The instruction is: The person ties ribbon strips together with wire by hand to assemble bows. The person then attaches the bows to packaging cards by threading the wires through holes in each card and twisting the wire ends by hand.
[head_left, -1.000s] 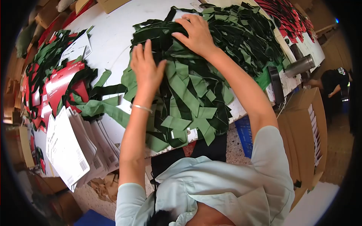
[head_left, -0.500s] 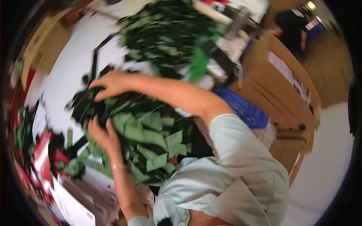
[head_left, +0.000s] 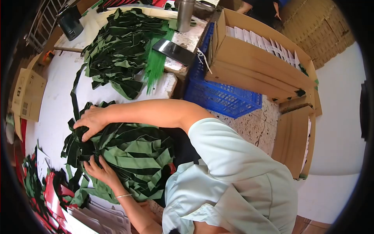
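A heap of green and dark green fabric strips [head_left: 136,152] lies at the table's near edge. My left hand [head_left: 102,171] rests on the heap's lower left side, fingers spread. Above it, my right hand [head_left: 91,120] lies over the dark strips at the heap's upper left, fingers apart and partly bent. No strip is plainly gripped in either hand. A second pile of dark green strips [head_left: 117,46] lies farther back, joined by one long dark strip [head_left: 74,93] that reaches toward my right hand.
Green fibres [head_left: 154,66], a black phone [head_left: 173,52] and a metal cylinder [head_left: 184,15] are behind. A blue crate [head_left: 222,97] and a carton of white cards [head_left: 257,58] stand right. Red cards [head_left: 50,193] and white cards [head_left: 97,218] lie lower left. Another person's hand [head_left: 277,16] shows.
The view has turned to the right, so the table things sit farther left. Both hands have stayed on the near heap, and the back pile now shows separately from it.
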A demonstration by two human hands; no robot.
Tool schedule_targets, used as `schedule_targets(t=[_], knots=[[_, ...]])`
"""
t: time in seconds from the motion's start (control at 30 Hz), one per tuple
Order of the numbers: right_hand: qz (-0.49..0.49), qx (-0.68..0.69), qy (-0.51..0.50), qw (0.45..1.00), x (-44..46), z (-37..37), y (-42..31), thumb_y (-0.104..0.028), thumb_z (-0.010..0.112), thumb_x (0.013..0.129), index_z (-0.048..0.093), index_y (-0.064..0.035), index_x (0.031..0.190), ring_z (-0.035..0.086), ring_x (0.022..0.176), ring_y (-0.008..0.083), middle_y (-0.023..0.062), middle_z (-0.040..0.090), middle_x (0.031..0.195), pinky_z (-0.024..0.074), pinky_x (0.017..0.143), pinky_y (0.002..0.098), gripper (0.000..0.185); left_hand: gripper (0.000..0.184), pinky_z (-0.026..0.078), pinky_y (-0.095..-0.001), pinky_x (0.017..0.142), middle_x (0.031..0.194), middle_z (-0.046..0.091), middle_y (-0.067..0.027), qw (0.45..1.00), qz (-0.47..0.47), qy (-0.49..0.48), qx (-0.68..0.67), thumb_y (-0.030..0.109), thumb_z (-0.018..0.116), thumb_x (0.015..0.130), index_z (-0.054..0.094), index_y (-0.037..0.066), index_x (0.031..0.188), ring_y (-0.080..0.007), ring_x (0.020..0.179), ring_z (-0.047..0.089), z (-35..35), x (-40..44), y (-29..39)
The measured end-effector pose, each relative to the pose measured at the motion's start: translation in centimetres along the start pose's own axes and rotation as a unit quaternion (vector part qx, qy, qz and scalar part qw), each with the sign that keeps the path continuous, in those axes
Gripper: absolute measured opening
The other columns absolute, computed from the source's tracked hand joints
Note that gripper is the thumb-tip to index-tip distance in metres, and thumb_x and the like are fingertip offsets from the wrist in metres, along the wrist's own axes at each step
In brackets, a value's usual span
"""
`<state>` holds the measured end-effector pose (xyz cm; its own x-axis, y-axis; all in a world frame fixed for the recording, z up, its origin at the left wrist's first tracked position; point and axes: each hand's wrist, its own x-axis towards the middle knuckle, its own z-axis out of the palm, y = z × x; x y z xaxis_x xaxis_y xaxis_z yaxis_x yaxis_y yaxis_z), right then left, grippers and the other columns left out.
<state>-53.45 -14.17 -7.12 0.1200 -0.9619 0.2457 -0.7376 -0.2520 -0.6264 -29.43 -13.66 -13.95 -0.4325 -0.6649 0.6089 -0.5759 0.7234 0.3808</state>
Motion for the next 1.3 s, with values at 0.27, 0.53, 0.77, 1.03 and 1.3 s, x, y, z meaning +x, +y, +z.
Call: schedule_targets(t=[0.27,0.53,0.77,1.03,1.3], knots=[[-0.268,-0.168,0.307,0.898,-6.2,-0.6,-6.5,-0.041,0.077,0.065,0.051,-0.0066,0.119,0.051,0.103,0.0314,0.0153,0.053,0.109,0.0377,0.089,0.0449,0.069,0.025,0.035,-0.0449,0.101,0.134,0.046,-0.0231,0.999,0.044,0.016,-0.004,0.018,0.06,0.093,0.06,-0.001,0.11,-0.0375,0.121,0.043,-3.8,1.4,0.9],[-0.218,-0.091,0.246,0.94,-6.8,-0.8,-5.0,-0.017,0.062,0.071,0.067,-0.0054,0.082,0.064,0.068,0.0322,0.0118,0.066,0.078,0.0522,0.061,0.0422,0.016,0.018,0.045,-0.0365,0.087,0.103,0.065,-0.0155,0.994,0.062,-0.011,-0.091,0.005,0.07,0.084,0.065,0.0,0.1,-0.0288,0.097,0.059,-6.2,4.8,3.8],[-0.039,-0.016,0.149,0.988,-5.7,-3.5,-3.3,-0.019,0.059,0.089,0.063,-0.0044,0.094,0.062,0.077,0.0275,0.0104,0.065,0.085,0.0479,0.069,0.0347,0.016,0.025,0.044,-0.0239,0.061,0.077,0.064,-0.0061,0.967,-0.122,-0.053,-0.218,0.018,0.069,0.087,0.062,-0.001,0.102,-0.0082,0.066,0.05,-5.2,7.9,2.5],[-0.012,0.002,0.157,0.987,-4.3,-4.8,-3.7,-0.018,0.058,0.091,0.06,-0.0015,0.092,0.052,0.064,0.0182,0.0079,0.058,0.073,0.043,0.062,0.0305,0.016,0.021,0.041,-0.0214,0.061,0.074,0.059,0.0009,0.93,-0.176,-0.1,-0.307,0.016,0.065,0.089,0.062,-0.003,0.097,-0.0056,0.067,0.048,-6.6,10.2,2.7],[-0.071,-0.235,0.244,0.938,-1.4,-5.4,-2.6,-0.021,0.059,0.086,0.064,-0.0073,0.09,0.059,0.082,0.0288,0.0093,0.062,0.084,0.0441,0.076,0.039,0.015,0.019,0.045,-0.0254,0.065,0.077,0.064,-0.0063,0.942,-0.15,-0.071,-0.29,0.014,0.06,0.09,0.063,-0.003,0.098,-0.0105,0.07,0.054,-4.2,13.1,1.3]])
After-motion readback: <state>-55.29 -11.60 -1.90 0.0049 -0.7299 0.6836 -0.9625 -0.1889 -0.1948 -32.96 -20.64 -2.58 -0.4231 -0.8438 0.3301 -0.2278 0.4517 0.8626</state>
